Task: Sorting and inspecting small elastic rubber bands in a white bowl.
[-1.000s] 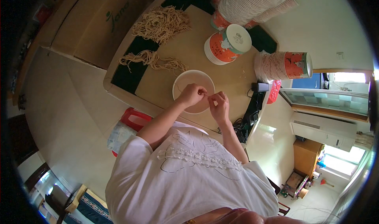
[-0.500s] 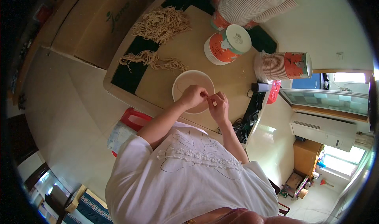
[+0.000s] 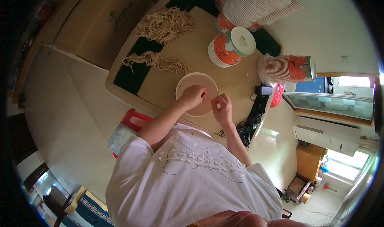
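Over a white paper tub (image 3: 179, 103) at the near edge of the table, my left hand (image 3: 193, 97) is closed in a pinch. Beside it, at the tub's right rim, my right hand (image 3: 222, 107) also pinches. A short stretch of thin cord (image 3: 209, 98) spans the small gap between my fingertips. More cord trails inside the tub to the left of my left hand. Just beyond the tub lies a loose twisted bundle of beige cord (image 3: 158, 61). Farther back sits a larger tangled heap of the same cord (image 3: 166, 25).
Past the tub stand stacked orange and white paper tubs (image 3: 225, 53). Tall wrapped stacks (image 3: 256, 5) and a sideways stack (image 3: 286, 68) lie behind and right. A black adapter (image 3: 263, 89) with cables is at the right edge. A large cardboard box (image 3: 96, 27) stands left.
My fingertips have drawn slightly apart, and a short stretch of cord now shows between them. The tub and the cord piles stay in place.
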Motion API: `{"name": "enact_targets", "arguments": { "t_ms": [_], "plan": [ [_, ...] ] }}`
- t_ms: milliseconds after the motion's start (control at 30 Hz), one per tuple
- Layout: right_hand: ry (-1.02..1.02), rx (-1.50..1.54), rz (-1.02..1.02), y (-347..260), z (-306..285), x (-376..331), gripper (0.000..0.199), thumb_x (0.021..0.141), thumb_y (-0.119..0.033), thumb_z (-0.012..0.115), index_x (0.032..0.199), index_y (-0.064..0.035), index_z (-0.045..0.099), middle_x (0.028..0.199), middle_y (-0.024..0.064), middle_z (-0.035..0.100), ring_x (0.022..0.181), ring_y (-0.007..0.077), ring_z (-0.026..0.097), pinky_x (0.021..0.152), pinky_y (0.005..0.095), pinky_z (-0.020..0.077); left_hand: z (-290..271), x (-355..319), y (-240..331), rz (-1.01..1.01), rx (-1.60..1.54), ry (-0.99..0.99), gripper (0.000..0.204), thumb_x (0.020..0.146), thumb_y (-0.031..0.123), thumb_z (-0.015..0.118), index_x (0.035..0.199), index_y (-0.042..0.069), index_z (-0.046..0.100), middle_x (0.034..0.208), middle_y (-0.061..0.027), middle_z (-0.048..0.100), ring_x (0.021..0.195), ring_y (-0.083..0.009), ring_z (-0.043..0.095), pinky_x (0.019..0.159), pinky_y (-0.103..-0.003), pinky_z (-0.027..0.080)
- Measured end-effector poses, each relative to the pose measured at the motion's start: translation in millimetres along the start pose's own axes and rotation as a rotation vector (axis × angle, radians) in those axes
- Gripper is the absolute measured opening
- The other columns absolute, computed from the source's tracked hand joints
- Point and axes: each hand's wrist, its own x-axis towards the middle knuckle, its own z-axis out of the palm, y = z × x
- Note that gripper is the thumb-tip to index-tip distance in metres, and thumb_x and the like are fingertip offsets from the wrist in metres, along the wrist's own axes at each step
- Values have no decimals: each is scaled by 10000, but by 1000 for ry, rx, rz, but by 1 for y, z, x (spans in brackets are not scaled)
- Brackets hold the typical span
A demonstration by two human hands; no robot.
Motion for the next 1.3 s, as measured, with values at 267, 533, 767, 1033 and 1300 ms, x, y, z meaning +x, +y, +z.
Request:
{"name": "enact_targets", "arguments": {
  "t_ms": [267,533,767,1033,1300],
  "plan": [
    [-12,-35,25,1,-8,2,36,747,-41,647,745,-65,621,761,100,573,775,301,570,702,402,437,-16,1,6,-86,-186,-105,133,774,133,672,884,64,646,766,-97,661,725,-246,650,652,-367,509],
    [-75,-75,28,-1,-9,3,21,760,-64,658,778,-66,649,809,95,583,826,300,568,731,406,429,3,8,-2,-98,-430,-59,161,815,167,675,917,44,691,837,-123,698,753,-224,681,692,-318,524],
    [-70,-77,18,-9,-11,6,56,771,-84,665,824,-76,650,793,100,571,809,305,563,727,409,430,0,7,0,-95,-336,-82,156,793,152,686,910,49,693,825,-108,698,758,-224,682,691,-318,525],
    [-44,-72,-22,-3,-7,7,36,788,-84,657,823,-77,655,785,108,565,791,309,564,710,413,432,-10,9,5,-116,-368,98,126,757,62,671,833,32,575,709,-70,634,654,-195,634,621,-323,499],
    [-98,-89,-51,-6,-11,9,73,771,-73,654,836,-99,673,811,91,573,823,295,561,722,408,429,-8,10,-8,-107,-541,73,119,780,35,649,850,57,556,719,-22,561,685,-128,567,647,-285,469]
  ]
}}
